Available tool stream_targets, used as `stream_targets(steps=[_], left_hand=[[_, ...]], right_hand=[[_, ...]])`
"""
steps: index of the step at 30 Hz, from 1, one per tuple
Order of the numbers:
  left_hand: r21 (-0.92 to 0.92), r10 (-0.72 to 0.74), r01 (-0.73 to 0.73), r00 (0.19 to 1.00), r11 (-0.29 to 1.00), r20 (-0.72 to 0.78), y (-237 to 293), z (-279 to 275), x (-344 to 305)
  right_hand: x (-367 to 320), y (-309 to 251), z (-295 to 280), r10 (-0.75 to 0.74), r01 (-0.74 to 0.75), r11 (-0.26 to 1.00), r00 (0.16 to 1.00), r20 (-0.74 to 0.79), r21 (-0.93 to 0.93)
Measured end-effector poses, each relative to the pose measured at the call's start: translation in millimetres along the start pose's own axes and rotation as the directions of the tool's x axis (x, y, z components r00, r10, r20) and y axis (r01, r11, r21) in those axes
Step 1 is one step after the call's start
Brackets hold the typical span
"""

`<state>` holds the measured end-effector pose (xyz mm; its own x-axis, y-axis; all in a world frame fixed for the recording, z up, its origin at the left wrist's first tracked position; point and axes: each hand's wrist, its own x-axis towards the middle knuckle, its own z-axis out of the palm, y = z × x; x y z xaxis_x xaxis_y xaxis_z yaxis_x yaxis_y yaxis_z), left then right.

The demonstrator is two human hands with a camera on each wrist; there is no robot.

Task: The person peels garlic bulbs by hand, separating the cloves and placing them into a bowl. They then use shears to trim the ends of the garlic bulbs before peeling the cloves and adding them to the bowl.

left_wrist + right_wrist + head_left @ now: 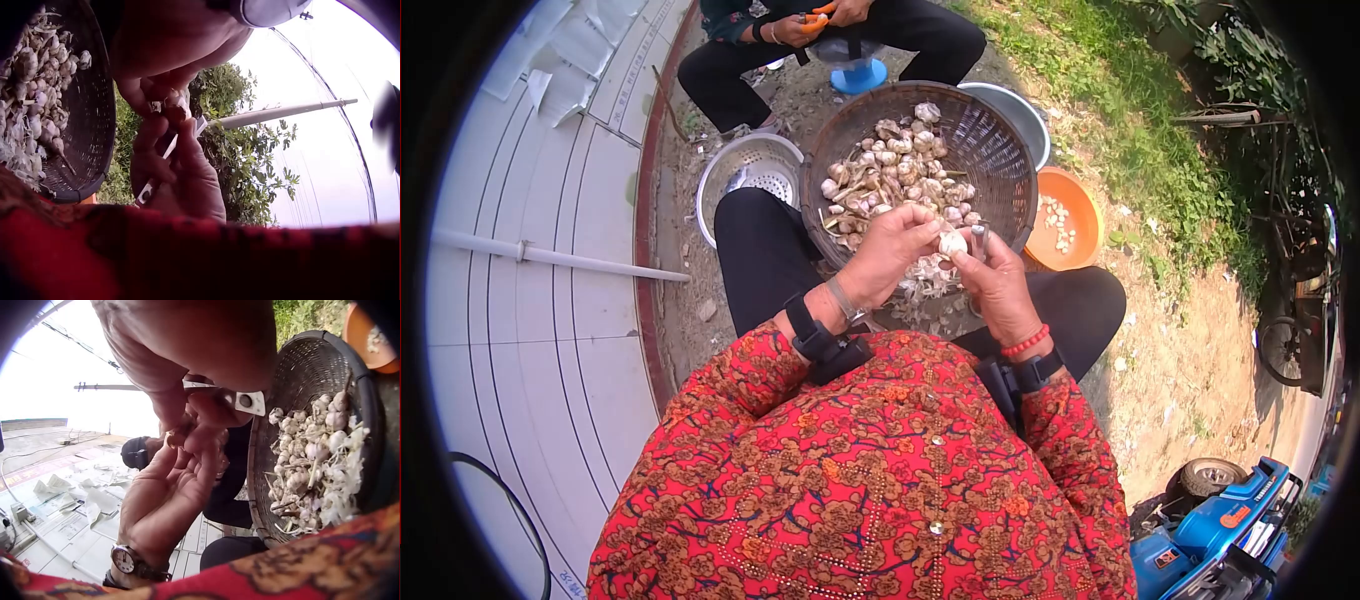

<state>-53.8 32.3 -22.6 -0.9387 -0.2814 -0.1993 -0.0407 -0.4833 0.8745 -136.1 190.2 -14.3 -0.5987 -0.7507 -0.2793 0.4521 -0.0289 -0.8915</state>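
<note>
Both hands meet above the near edge of a dark woven basket [990,140] of garlic bulbs [900,165]. The left hand [888,252] pinches a garlic bulb [951,241] between thumb and fingers. From the other side the right hand [1003,292] touches the same bulb with its thumb, its fingers curled round a small metal knife [979,243]. In the left wrist view the knife's flat metal [147,190] runs across the right palm; the right wrist view shows its holed end [250,403]. Fingers partly hide the bulb in both wrist views.
A metal colander [712,190] stands left of the basket. On the right are an orange bowl [1083,225] with peeled cloves and a pale blue basin [1025,120]. Another person [830,50] sits opposite, near a blue stool [859,77]. A blue machine [1210,530] is lower right.
</note>
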Motion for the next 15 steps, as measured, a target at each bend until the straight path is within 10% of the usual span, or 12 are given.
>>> stream_targets(steps=[8, 15], left_hand=[[0.417, 0.229, -0.222, 0.973, 0.881, 0.033, -1, 7, 2], [0.152, 0.082, -0.081, 0.997, 0.985, 0.0, 12, 13, -5]], right_hand=[[2, -16, 1, 0.067, -0.058, 0.983, 0.997, 0.047, -0.173], [5, -10, 4, 0.171, -0.169, 0.984, 0.985, -0.034, 0.051]])
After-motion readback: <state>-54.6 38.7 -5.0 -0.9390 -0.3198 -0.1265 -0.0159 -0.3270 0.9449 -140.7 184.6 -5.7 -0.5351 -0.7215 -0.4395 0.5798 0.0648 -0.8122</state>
